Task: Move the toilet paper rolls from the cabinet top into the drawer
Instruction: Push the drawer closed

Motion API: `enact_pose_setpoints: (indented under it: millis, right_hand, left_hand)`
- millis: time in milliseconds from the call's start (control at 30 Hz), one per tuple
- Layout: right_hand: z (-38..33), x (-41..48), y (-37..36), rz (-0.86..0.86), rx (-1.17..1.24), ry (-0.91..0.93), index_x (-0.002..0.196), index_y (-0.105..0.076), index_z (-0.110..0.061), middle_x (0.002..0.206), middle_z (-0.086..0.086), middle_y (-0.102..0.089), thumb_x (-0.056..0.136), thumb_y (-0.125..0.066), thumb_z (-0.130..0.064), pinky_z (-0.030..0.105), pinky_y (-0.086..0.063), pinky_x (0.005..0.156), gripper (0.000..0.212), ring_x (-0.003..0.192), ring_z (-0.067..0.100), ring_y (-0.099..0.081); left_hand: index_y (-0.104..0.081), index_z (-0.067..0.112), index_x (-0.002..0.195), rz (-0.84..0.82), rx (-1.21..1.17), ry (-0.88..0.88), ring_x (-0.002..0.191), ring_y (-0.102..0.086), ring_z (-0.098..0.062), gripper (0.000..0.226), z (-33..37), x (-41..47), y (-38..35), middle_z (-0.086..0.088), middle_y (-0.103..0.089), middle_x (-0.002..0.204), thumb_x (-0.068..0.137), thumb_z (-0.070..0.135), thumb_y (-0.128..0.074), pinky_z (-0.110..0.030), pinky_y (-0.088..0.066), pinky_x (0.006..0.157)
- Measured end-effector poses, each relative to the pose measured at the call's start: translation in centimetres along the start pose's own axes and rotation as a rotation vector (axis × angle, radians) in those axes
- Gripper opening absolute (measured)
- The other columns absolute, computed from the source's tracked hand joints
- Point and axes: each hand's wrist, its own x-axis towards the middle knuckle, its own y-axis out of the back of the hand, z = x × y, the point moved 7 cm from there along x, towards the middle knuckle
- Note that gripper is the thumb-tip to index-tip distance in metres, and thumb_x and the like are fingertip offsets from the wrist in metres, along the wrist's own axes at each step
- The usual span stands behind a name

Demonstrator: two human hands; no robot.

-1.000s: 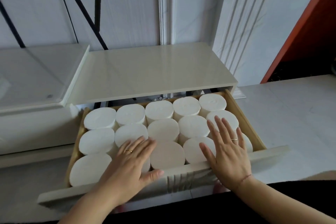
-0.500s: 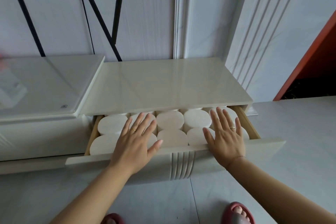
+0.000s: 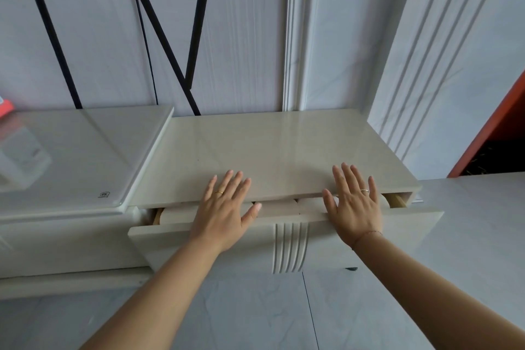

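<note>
- The left hand [image 3: 224, 213] and right hand [image 3: 355, 207] are laid flat on the drawer [image 3: 170, 239] front, fingers straight, nothing gripped.
- The rolls [image 3: 279, 207] are seen inside the drawer, through the narrow gap under the top [image 3: 284, 150].

The person's left hand [image 3: 224, 214] wears a thin gold ring [image 3: 218, 192] low on its ring finger. The right hand [image 3: 356, 209] carries a second ring [image 3: 364, 191], a narrow band that catches the light and looks paler. A fine reddish thread bracelet [image 3: 369, 233] circles the right wrist. The fingernails [image 3: 230, 172] on both hands are short, with a natural pale sheen. The left forearm [image 3: 159, 290] and the right forearm [image 3: 426, 278] are bare from the wrists to the lower edge of the view.
</note>
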Motion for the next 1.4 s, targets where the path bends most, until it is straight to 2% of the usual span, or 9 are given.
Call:
enact_pose_setpoints:
  millis: [467,600,933,1167,1267,1333,1400]
  right_hand:
    - [-0.4,3.3,-1.1,0.065,0.003,-0.001,0.149,-0.032,-0.02,0.157,0.0,-0.03,0.086,-0.001,-0.06,0.038,0.005,0.121,0.08,0.149,0.016,-0.015]
    - [-0.4,3.4,-1.1,0.097,0.018,0.008,0.146,-0.038,-0.019,0.154,0.002,-0.037,0.089,-0.008,-0.057,0.04,-0.001,0.121,0.076,0.147,0.019,-0.022]
    - [-0.5,3.9,-1.1,0.139,0.064,0.012,0.143,-0.044,-0.018,0.149,0.004,-0.044,0.09,-0.014,-0.055,0.043,-0.011,0.12,0.071,0.144,0.022,-0.031]
    - [-0.6,3.6,-0.5,0.275,0.104,0.026,0.133,-0.057,-0.012,0.137,0.009,-0.057,0.092,-0.025,-0.046,0.05,-0.027,0.114,0.062,0.134,0.029,-0.047]
    - [-0.5,3.9,-0.8,0.178,0.078,0.009,0.137,-0.052,-0.015,0.143,0.008,-0.052,0.09,-0.018,-0.048,0.047,-0.02,0.117,0.066,0.137,0.027,-0.042]
    - [-0.5,3.9,-1.4,0.039,0.031,-0.002,0.142,-0.045,-0.019,0.15,0.005,-0.042,0.088,-0.011,-0.047,0.043,-0.01,0.12,0.07,0.143,0.022,-0.032]
    - [-0.5,4.0,-1.6,-0.071,0.015,-0.016,0.146,-0.035,-0.022,0.157,0.002,-0.029,0.092,-0.013,-0.042,0.043,0.0,0.121,0.061,0.147,0.019,-0.019]
  left_hand:
    - [-0.043,0.017,0.14,0.042,0.039,0.013,0.141,-0.027,-0.021,0.071,-1.5,3.2,-1.1,-0.005,-0.04,0.147,0.089,0.06,-0.018,-0.042,-0.011,0.116]
    - [-0.046,0.016,0.138,0.06,0.047,-0.002,0.14,-0.03,-0.022,0.068,-1.5,3.4,-1.1,-0.006,-0.043,0.146,0.09,0.059,-0.02,-0.044,-0.017,0.115]
    - [-0.047,0.016,0.137,0.067,0.021,-0.013,0.139,-0.031,-0.024,0.068,-1.7,4.0,-1.0,-0.007,-0.042,0.146,0.09,0.058,-0.021,-0.045,-0.019,0.114]
    - [-0.054,0.015,0.132,0.106,0.018,-0.019,0.135,-0.039,-0.027,0.063,-1.6,4.1,-0.8,-0.008,-0.049,0.141,0.09,0.055,-0.029,-0.047,-0.028,0.111]
    - [-0.056,0.014,0.13,0.107,0.029,0.001,0.133,-0.042,-0.028,0.062,-1.8,4.1,-0.7,-0.008,-0.053,0.137,0.09,0.054,-0.03,-0.048,-0.029,0.11]
    - [-0.056,0.013,0.13,0.098,0.04,0.025,0.131,-0.043,-0.028,0.062,-1.7,3.7,-0.5,-0.008,-0.055,0.135,0.089,0.052,-0.031,-0.047,-0.03,0.11]
    - [-0.058,0.012,0.127,0.087,0.028,0.067,0.129,-0.046,-0.028,0.061,-1.4,3.4,-0.2,-0.009,-0.058,0.131,0.088,0.05,-0.031,-0.047,-0.032,0.109]
